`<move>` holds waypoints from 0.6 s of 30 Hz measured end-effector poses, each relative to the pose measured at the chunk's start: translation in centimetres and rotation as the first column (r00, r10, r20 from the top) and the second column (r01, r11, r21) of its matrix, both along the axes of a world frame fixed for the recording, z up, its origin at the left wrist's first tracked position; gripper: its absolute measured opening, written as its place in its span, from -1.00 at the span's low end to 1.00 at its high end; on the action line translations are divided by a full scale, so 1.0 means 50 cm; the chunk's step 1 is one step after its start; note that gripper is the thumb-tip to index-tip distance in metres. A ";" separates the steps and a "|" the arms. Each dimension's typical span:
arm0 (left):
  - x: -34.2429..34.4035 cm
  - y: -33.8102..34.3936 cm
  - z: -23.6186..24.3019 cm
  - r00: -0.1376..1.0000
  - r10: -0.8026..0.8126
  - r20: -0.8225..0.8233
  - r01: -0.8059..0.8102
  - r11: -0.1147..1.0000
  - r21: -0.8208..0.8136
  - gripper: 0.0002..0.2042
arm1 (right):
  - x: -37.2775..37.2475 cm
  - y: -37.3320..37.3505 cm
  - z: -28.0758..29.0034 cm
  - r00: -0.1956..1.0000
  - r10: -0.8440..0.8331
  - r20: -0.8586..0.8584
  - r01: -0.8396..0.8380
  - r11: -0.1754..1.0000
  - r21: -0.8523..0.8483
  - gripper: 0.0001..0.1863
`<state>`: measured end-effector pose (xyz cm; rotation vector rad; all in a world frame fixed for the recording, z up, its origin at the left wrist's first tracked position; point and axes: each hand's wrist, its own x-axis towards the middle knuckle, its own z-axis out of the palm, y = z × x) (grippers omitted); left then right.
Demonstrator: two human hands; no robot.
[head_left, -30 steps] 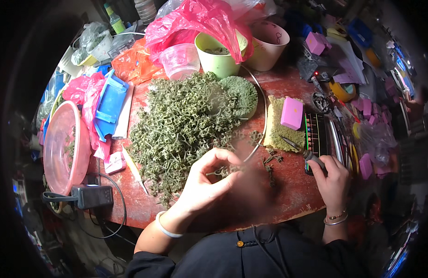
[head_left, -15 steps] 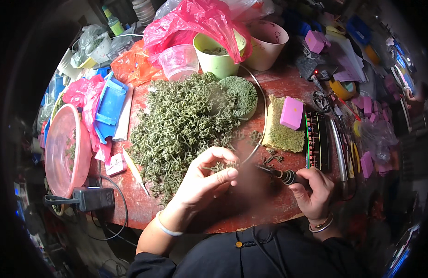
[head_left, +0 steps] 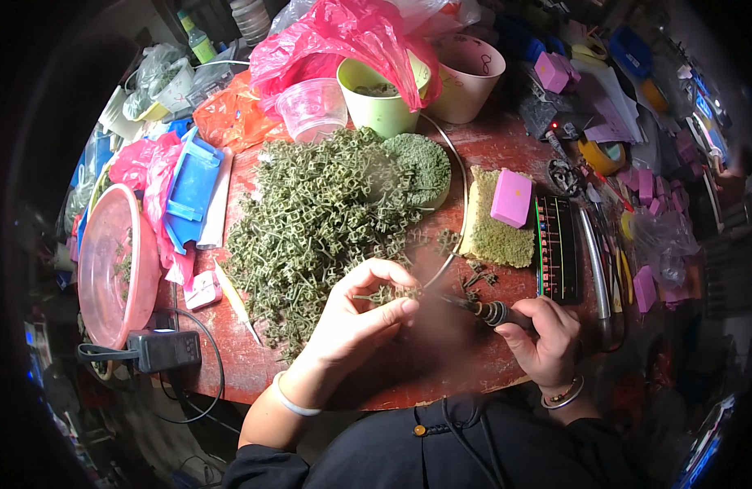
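Note:
My left hand [head_left: 361, 314] is closed in a pinch, thumb and forefinger on a small green wax piece [head_left: 402, 292]. To its right, my right hand [head_left: 545, 338] wraps round the black handle of a soldering-iron-like tool [head_left: 496, 312]. The tool's thin metal tip points left toward the held piece; haze blurs it, and I cannot tell whether they touch. Just beyond my left hand lies a large heap of small, square-ended green wax pieces [head_left: 319, 220]. A few loose pieces [head_left: 478, 279] rest near the tool. The end of a pale thin hose [head_left: 462, 196] reaches close to my left fingertips.
Right of the heap, a pink block [head_left: 512, 198] rests on a yellow-green sponge [head_left: 494, 236], beside a black panel [head_left: 558, 248] and a metal rod [head_left: 594, 261]. Pots, including a green one [head_left: 382, 110], stand behind. A pink basin [head_left: 115, 269] and power bank [head_left: 166, 350] are left.
My right hand has brought the tool slightly left, closer to the piece in my left hand. The left hand keeps its pinch in nearly the same place.

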<state>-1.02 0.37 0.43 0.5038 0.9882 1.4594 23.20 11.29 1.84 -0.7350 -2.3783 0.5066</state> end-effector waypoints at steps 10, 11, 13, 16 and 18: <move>-0.002 -0.002 0.002 1.000 -0.012 0.009 0.012 1.000 -0.014 -0.77 | -0.003 0.000 -0.004 1.000 -0.004 0.007 0.004 1.000 0.004 -0.64; -0.002 -0.002 0.002 1.000 -0.013 0.011 0.013 1.000 -0.011 -0.77 | -0.003 0.001 -0.005 1.000 -0.004 0.007 0.004 1.000 0.004 -0.64; 0.000 -0.002 0.002 1.000 -0.010 0.017 0.010 1.000 -0.008 -0.77 | -0.002 0.001 -0.006 1.000 -0.008 0.000 0.008 1.000 -0.003 -0.64; 0.000 0.000 0.001 1.000 -0.011 0.023 0.011 1.000 -0.005 -0.77 | 0.000 0.000 -0.005 1.000 -0.011 -0.008 0.011 0.999 -0.042 -0.64; -0.002 -0.001 -0.004 1.000 -0.014 0.023 0.014 1.000 -0.007 -0.77 | 0.003 -0.002 0.006 1.000 -0.024 -0.019 0.022 0.997 -0.079 -0.64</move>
